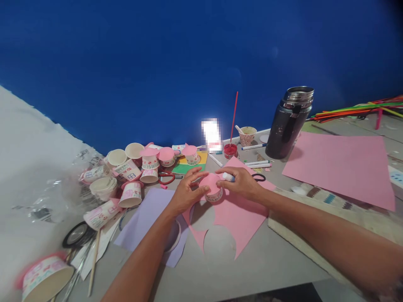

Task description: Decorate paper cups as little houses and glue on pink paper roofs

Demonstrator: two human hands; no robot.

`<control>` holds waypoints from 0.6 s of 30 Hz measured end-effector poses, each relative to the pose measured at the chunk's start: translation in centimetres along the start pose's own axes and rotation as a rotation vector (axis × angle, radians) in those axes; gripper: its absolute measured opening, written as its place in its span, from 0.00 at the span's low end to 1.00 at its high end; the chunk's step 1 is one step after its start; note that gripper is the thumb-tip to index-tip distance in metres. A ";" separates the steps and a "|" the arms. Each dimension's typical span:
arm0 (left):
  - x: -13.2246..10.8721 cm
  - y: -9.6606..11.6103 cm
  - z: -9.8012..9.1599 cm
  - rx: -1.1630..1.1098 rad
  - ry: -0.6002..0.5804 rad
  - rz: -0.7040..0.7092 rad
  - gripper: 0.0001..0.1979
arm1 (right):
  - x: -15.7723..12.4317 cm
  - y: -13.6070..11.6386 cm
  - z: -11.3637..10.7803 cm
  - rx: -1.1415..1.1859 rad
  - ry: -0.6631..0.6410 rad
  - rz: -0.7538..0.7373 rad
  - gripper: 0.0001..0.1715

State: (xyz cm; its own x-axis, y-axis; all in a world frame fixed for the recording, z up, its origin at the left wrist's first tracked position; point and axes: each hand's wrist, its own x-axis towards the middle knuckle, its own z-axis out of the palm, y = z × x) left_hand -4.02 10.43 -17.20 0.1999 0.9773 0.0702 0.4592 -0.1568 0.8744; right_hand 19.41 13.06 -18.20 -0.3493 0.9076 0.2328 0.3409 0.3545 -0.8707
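A small decorated paper cup (214, 195) with a pink paper round (210, 183) on its top stands near the middle of the table. My left hand (190, 189) holds the cup and its pink top from the left, thumb at the near edge. On the right side, my right hand (239, 182) touches the pink top with its fingertips and also grips a small white and blue tube (228, 177). Beneath and beside the cup lies pink paper (242, 214) with rounded cut-outs. Lilac paper (145, 218) lies to the left.
Decorated cups (131, 194) crowd the left side. A dark flask (288, 126), a red paint pot (231, 151) and a patterned cup (247, 136) stand at the back. Another pink sheet (343, 167) lies at right, near a cloth (296, 228). Black tape (78, 234) lies left.
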 end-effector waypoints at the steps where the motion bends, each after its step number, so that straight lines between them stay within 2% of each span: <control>1: 0.0 0.0 -0.1 0.002 0.002 0.000 0.26 | 0.0 0.0 0.1 -0.007 -0.007 -0.012 0.18; 18: -0.1 -0.1 0.2 0.022 0.034 -0.007 0.27 | -0.2 0.4 0.8 -0.061 -0.030 0.001 0.18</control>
State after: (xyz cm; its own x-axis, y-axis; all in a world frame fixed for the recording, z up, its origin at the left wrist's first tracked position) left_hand -3.96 10.36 -17.42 0.1668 0.9827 0.0807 0.4795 -0.1524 0.8642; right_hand 18.93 12.87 -18.91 -0.3744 0.9013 0.2177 0.3936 0.3671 -0.8428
